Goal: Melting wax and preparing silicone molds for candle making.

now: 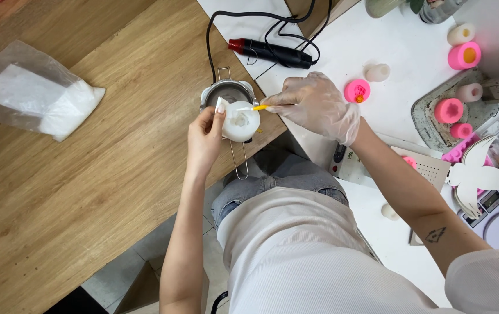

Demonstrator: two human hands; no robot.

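Over the edge of a wooden tabletop (75, 174), the bare left hand (204, 141) cups a round white silicone mould (241, 122) above a small metal melting pot (226, 93). The gloved right hand (317, 106) pinches a thin yellow-handled tool (259, 107), lying crosswise, its tip pointing left into the mould.

The round mould (241, 122) is white, worked with a thin yellow-handled tool (259, 107). The small metal pot (227, 93) is silvery grey. Far left, a clear plastic bag (34, 93) holds white powder on the light-brown grained wooden table (104, 174). Right, silicone moulds (357, 91) are bright pink; the heat gun (272, 52) is black with a red tip.
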